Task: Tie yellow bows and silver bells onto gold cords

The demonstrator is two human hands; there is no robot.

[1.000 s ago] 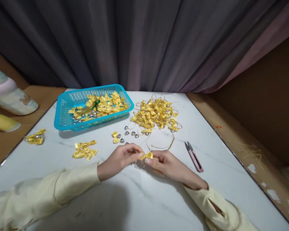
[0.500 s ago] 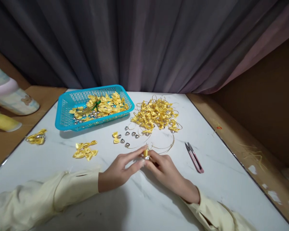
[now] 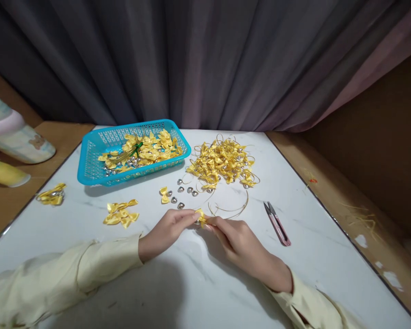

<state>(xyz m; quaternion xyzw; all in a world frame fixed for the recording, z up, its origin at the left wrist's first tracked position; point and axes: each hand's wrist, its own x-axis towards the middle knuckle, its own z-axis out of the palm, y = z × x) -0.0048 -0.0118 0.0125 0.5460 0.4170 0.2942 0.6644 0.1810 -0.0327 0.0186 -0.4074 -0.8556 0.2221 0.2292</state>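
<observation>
Bow of yellow satin [image 3: 201,216] sits pinched between the fingertips of the left hand [image 3: 169,230] and the right hand [image 3: 241,240], above the near middle of a marbled white table [image 3: 222,297]; gold cord [image 3: 247,199] curves just beyond; pink-handled snips [image 3: 277,225] lie right; silver pieces [image 3: 181,205] lie left; a blue basket [image 3: 88,160] and a heap of corded bows [image 3: 222,160] stand on the far side.
</observation>
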